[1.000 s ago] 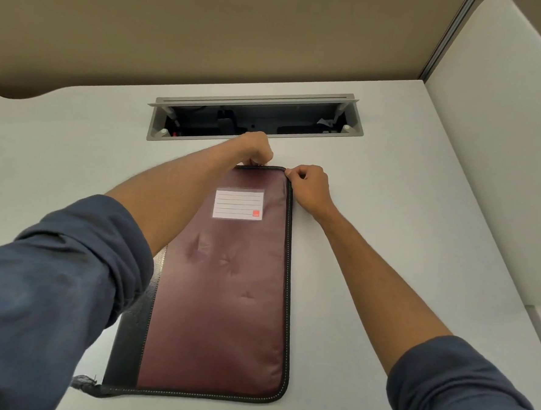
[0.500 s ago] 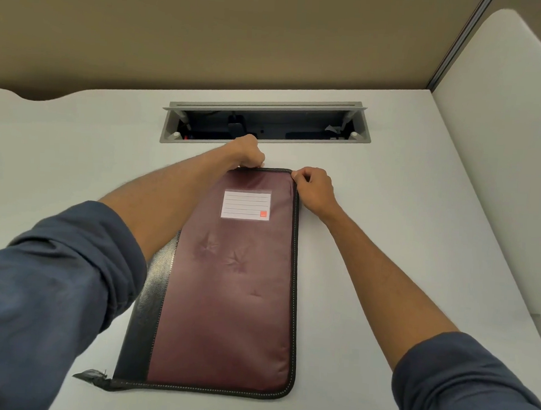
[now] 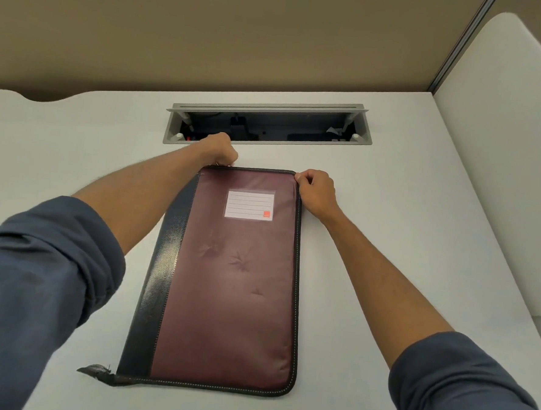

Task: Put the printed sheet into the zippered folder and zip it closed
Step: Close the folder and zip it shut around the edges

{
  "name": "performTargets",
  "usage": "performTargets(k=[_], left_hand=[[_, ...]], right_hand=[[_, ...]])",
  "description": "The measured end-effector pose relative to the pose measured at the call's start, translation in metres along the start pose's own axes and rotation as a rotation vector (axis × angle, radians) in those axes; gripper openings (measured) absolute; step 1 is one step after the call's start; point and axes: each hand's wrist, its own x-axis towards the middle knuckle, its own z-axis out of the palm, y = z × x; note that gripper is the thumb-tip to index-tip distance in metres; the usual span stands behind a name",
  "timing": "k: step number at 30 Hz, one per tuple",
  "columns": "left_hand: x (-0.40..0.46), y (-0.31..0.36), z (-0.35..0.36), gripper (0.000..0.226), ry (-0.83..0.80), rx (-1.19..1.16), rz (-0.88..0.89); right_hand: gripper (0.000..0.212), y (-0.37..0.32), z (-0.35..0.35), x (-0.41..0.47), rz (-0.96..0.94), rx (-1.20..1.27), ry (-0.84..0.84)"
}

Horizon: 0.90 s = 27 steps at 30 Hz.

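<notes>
A dark red folder [image 3: 229, 281] lies flat on a white desk [image 3: 387, 243]. It has a black strip down its left side and a zip running round its edge. The long way of the folder goes from near to far. A small white label [image 3: 249, 205] with lines and a little red square sits on the far part of its cover. At the near left corner, a black zip tail [image 3: 94, 370] sticks out onto the desk.

The left hand [image 3: 219, 151] is curled into a fist at the far left corner of the folder. It pinches something small there, right at the zip edge, but it is too tiny to tell just what. The right hand [image 3: 316, 191] is curled too, and its fingertips pinch the far right corner of the folder. Both arms have blue sleeves pushed up.

The printed sheet cannot be seen.

Just past the folder, on the far side, a long grey cable box [image 3: 266, 141] is set into the desk, with its lid up. A white wall panel [image 3: 503, 155] stands on the right
</notes>
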Motion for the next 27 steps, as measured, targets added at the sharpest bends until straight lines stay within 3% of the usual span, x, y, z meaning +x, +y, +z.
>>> performTargets(k=[9,17,27], left_hand=[[0.006,-0.011,0.004,0.032,-0.008,-0.076,0.028],[0.002,-0.004,0.002,0.009,0.012,0.134,0.111],[0.006,-0.022,-0.005,0.015,-0.023,0.079,0.057]], right_hand=[[0.028,0.001,0.0,0.002,-0.012,-0.051,-0.015],[0.029,0.002,-0.001,0.002,-0.015,-0.032,-0.017],[0.028,0.001,0.001,0.002,-0.013,-0.042,-0.012]])
